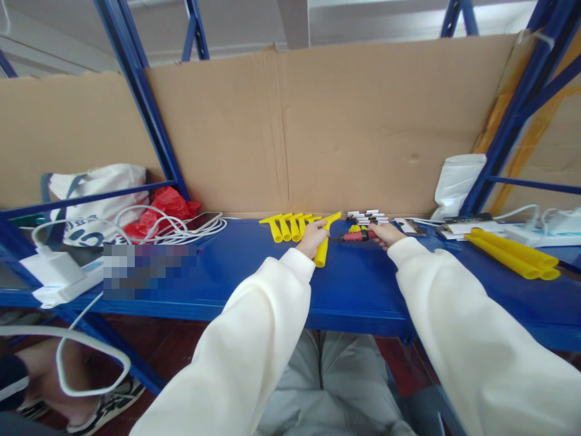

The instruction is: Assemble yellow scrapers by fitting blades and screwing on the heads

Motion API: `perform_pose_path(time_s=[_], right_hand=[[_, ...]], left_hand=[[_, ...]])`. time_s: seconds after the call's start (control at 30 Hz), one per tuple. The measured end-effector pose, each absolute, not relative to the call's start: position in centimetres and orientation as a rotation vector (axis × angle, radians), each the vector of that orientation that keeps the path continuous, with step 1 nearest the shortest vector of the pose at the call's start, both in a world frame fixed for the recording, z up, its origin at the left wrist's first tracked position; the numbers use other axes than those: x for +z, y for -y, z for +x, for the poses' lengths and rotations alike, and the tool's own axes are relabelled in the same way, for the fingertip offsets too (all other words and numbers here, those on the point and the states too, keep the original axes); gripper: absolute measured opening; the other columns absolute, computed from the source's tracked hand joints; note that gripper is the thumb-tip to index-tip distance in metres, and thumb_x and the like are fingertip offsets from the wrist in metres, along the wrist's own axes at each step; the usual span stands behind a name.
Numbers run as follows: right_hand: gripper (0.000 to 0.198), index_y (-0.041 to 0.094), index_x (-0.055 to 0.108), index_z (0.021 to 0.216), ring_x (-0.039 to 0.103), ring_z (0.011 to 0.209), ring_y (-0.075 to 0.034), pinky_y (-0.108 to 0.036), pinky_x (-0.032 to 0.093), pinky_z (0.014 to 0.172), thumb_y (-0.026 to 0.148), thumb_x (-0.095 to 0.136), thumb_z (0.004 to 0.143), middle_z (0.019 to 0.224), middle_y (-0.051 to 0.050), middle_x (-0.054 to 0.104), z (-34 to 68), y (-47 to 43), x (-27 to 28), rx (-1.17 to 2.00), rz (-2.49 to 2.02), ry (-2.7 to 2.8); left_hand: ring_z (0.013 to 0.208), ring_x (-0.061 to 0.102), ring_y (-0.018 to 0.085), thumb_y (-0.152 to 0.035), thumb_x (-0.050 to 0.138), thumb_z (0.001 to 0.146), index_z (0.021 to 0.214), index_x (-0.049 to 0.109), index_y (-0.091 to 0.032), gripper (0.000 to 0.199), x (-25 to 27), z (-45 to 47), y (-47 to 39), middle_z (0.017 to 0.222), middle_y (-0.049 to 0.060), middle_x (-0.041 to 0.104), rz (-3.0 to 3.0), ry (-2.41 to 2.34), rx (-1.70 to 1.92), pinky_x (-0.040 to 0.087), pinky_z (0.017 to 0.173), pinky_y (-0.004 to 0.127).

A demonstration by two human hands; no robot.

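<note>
Looks partway: row of yellow T-pieces point(285, 230) at left seems done, left hand point(313, 238) grips another T-piece point(321, 254) at the counter point(363, 287), right hand point(385, 235) holds a red screwdriver point(357, 236) toward it, plain yellow tubes point(512, 254) far right look unworked.

tip point(336, 239) of red tool point(357, 236) indistinct

I see soft, even light, palest along the ceiling point(381, 21) above and beyond the fingers point(320, 224); left of them, blocky pixels blot part of the tabletop point(254, 275); nearer, the sleeves point(472, 321) stretch wide with distortion.
</note>
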State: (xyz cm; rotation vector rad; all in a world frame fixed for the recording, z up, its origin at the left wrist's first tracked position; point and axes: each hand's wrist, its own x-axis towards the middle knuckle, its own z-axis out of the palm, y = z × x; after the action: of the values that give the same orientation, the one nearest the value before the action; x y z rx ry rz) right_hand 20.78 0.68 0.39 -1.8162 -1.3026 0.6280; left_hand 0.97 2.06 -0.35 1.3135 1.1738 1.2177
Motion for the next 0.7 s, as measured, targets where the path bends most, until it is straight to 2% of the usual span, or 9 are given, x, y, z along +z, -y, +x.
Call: perform_pose_path(time_s=[0.23,0.47,0.6,0.7], right_hand=[[0.027,0.014,0.063,0.066,0.051,0.048,-0.014,-0.024,0.038,0.048,0.029,0.051,0.086,0.045,-0.003,0.051,21.1,-1.0,0.4,0.514,-2.072,1.443],[0.033,0.015,0.066,0.065,0.059,0.056,-0.017,-0.025,0.043,0.057,0.03,0.047,0.087,0.052,-0.006,0.059,21.9,-1.6,0.4,0.35,-2.192,1.653],[0.029,0.013,0.071,0.078,0.068,0.081,-0.024,-0.028,0.047,0.07,0.026,0.047,0.085,0.076,-0.014,0.07,23.4,-1.4,0.7,0.121,-2.212,1.596],[0.03,0.01,0.071,0.097,0.064,0.104,-0.03,-0.035,0.048,0.083,0.025,0.049,0.083,0.104,-0.022,0.069,24.9,-1.0,0.6,-0.019,-2.26,1.396]], left_hand=[[0.086,0.068,0.021,0.002,0.063,0.071,0.121,0.065,-0.011,0.052,-0.6,1.1,-1.4,0.1,0.01,0.072,1.485,-1.305,1.119,0.052,0.081,0.031],[0.11,0.063,0.022,0.006,0.06,0.071,0.124,0.063,-0.01,0.055,-0.6,1.1,-1.2,0.127,0.015,0.064,1.574,-1.326,1.066,0.047,0.094,0.028],[0.115,0.061,0.023,0.005,0.059,0.073,0.126,0.062,-0.009,0.055,-0.6,1.1,-1.1,0.129,0.016,0.062,1.589,-1.334,1.059,0.045,0.097,0.029],[0.115,0.06,0.022,0.004,0.058,0.073,0.124,0.063,-0.01,0.053,-0.5,1.1,-1.0,0.128,0.014,0.063,1.606,-1.331,1.067,0.045,0.098,0.028]])
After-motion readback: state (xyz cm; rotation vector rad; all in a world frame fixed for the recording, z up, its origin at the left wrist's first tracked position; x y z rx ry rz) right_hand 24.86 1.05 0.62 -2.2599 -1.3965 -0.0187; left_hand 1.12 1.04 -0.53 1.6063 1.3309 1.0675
